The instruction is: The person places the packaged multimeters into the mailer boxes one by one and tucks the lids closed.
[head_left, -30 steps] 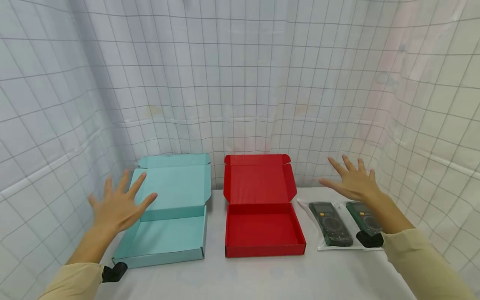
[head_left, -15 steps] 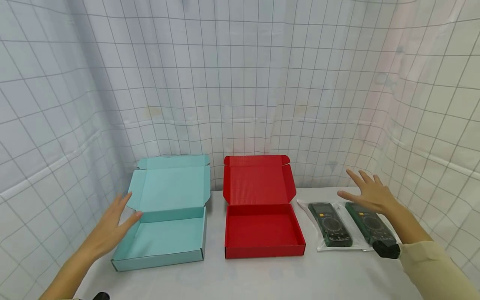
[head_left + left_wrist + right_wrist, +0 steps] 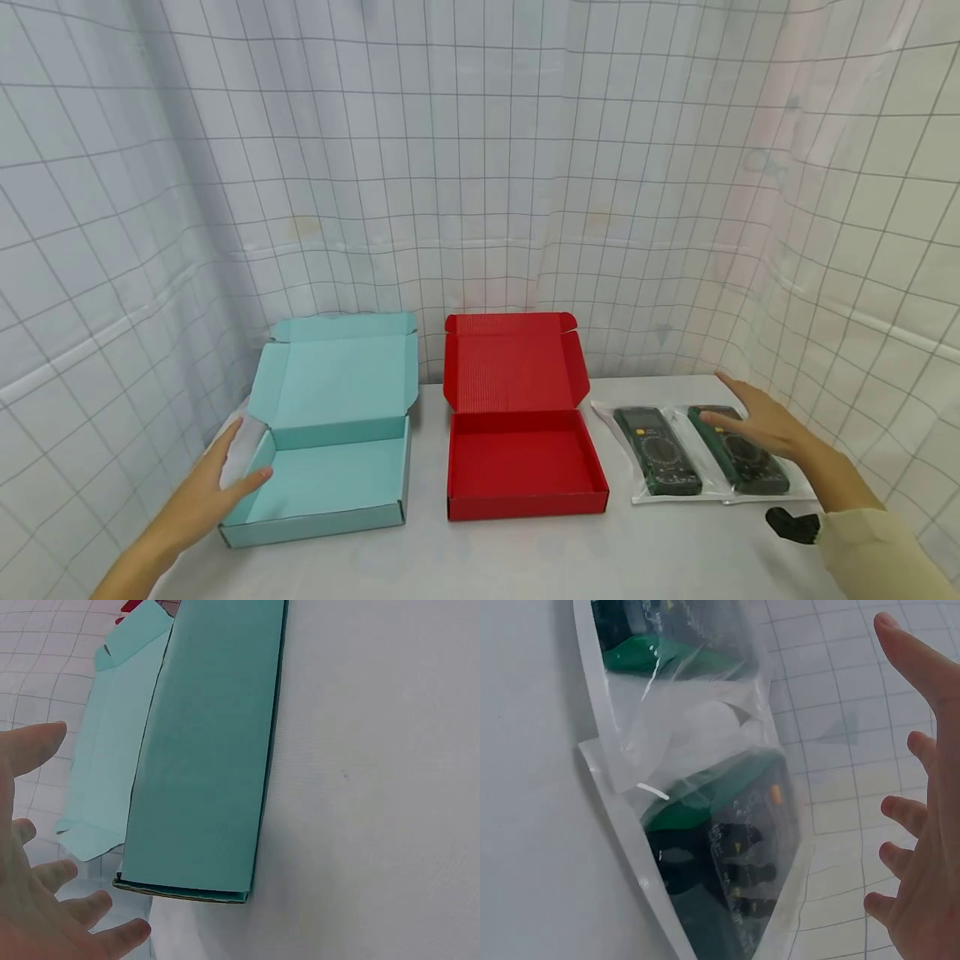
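Note:
A light blue cardboard box (image 3: 330, 479) lies with its lid up on the left side of the table. Beside its left wall is my left hand (image 3: 197, 500), fingers spread and holding nothing; the left wrist view shows a gap between hand (image 3: 37, 877) and box (image 3: 202, 757). Two green multimeters in clear bags are on the right. Above the farther-right multimeter (image 3: 742, 454) hovers my right hand (image 3: 768, 423), its fingers extended and nothing in them. The other bagged multimeter (image 3: 660, 454) lies just left of it. In the right wrist view the hand (image 3: 922, 825) is apart from the bags.
In the middle of the table (image 3: 525, 562) an open red cardboard box (image 3: 528, 467) has its lid raised at the back. White gridded curtains (image 3: 487, 167) enclose the table at the back and both sides. The clear bags overlap at their edges.
Both hands have come down lower. The left has moved leftward to beside the light blue box, and the right has moved rightward over the farther multimeter. The boxes and multimeters stay put.

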